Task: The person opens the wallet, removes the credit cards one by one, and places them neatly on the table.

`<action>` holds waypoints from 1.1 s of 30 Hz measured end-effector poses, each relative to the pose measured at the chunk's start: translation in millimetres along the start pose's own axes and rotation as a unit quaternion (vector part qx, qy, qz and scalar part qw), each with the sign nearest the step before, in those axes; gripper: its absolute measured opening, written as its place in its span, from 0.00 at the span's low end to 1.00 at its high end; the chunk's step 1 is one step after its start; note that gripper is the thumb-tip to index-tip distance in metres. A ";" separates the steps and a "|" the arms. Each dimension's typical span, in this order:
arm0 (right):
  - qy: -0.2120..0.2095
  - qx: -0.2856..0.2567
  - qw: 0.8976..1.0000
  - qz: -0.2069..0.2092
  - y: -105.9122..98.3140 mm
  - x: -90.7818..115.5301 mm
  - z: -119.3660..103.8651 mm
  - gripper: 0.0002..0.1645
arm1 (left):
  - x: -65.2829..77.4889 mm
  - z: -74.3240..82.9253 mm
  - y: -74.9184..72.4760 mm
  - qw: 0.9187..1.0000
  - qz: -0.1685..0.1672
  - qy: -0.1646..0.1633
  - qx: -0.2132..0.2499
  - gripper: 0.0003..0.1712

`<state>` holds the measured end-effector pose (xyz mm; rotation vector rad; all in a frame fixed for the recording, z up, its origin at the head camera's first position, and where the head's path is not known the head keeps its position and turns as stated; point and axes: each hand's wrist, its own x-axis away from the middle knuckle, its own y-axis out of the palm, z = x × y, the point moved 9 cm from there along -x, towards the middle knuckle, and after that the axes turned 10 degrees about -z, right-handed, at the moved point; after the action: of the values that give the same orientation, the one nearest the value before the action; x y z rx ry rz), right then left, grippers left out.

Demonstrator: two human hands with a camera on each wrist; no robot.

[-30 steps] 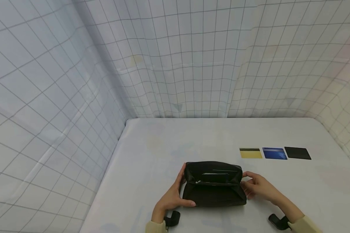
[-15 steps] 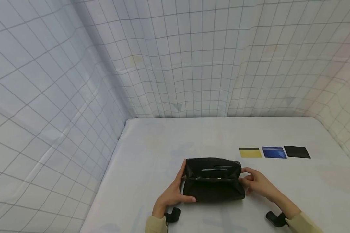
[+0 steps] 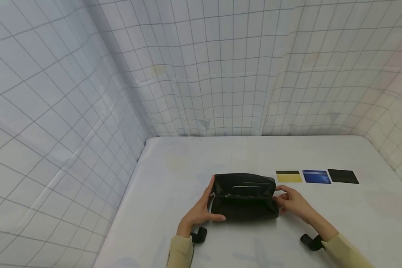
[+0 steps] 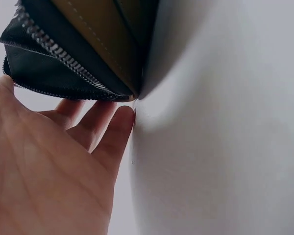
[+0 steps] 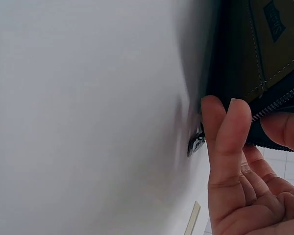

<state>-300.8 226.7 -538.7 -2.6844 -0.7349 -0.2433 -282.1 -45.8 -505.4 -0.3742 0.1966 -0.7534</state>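
A black zip-around wallet (image 3: 244, 209) stands unzipped on the white table, spread wide with its inside facing up. Its left end is gripped by my left hand (image 3: 198, 214), thumb along the near edge and fingers by the far corner. At the opposite end my right hand (image 3: 296, 205) pinches the side near the zip. Up close in the left wrist view, metal zip teeth (image 4: 63, 55) edge the wallet's brown stitched panel (image 4: 95, 32). The right wrist view shows a metal zip pull (image 5: 196, 143) hanging beside my right fingers (image 5: 233, 127).
Three cards lie in a row to the back right of the wallet: a yellow one (image 3: 289, 177), a blue one (image 3: 316, 177) and a black one (image 3: 343, 176). Grid-patterned white curtains (image 3: 201, 82) enclose the table (image 3: 181, 160) at the back and sides.
Both hands and the wallet have shifted away from me, towards the back of the table. The wallet remains spread, and the three cards have stayed in place.
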 end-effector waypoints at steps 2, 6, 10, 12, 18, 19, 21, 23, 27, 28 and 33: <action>0.005 0.008 1.000 0.009 -1.8 -3.3 -0.9 0.24 | -1.5 -1.1 -2.9 1.000 0.005 -0.002 -0.005 0.71; 0.012 0.028 0.999 0.025 -4.4 -9.7 -1.3 0.23 | -3.3 -3.8 -6.2 1.000 0.014 -0.001 -0.010 0.72; 0.018 0.037 0.998 0.037 -6.5 -13.9 0.5 0.24 | -5.3 -6.8 -7.2 1.000 0.018 -0.001 -0.010 0.72; 0.019 0.052 0.998 0.043 -7.8 -15.4 0.8 0.24 | -6.0 -8.4 -8.3 1.000 0.020 -0.001 -0.009 0.72; -0.004 0.152 0.986 0.065 -14.7 -18.3 -7.9 0.20 | -7.8 -10.4 -13.9 1.000 0.026 0.001 -0.004 0.73; -0.012 0.169 0.983 0.073 -17.0 -17.5 -11.1 0.19 | -8.8 -15.0 -14.0 1.000 0.027 0.000 -0.007 0.73; -0.027 0.197 0.975 0.101 -23.8 -13.8 -19.8 0.17 | -10.8 -24.8 -13.8 0.999 0.029 -0.001 -0.013 0.75; -0.050 0.224 0.963 0.138 -31.5 -9.0 -32.6 0.14 | -12.3 -35.5 -13.6 0.999 0.033 -0.002 -0.018 0.76; -0.107 0.254 0.938 0.211 -44.1 1.7 -64.4 0.10 | -13.8 -46.4 -13.5 0.999 0.038 -0.006 -0.026 0.76; -0.122 0.259 0.933 0.219 -45.0 3.2 -72.0 0.09 | -13.7 -46.6 -13.3 0.999 0.039 -0.008 -0.029 0.76; -0.166 0.265 0.930 0.194 -37.6 0.5 -95.5 0.09 | -10.8 -33.4 -12.4 0.998 0.038 -0.012 -0.039 0.75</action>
<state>-326.9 221.7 -439.6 -2.2881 -0.2769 0.4564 -307.8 -55.3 -530.6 -0.4468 0.2163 -0.6669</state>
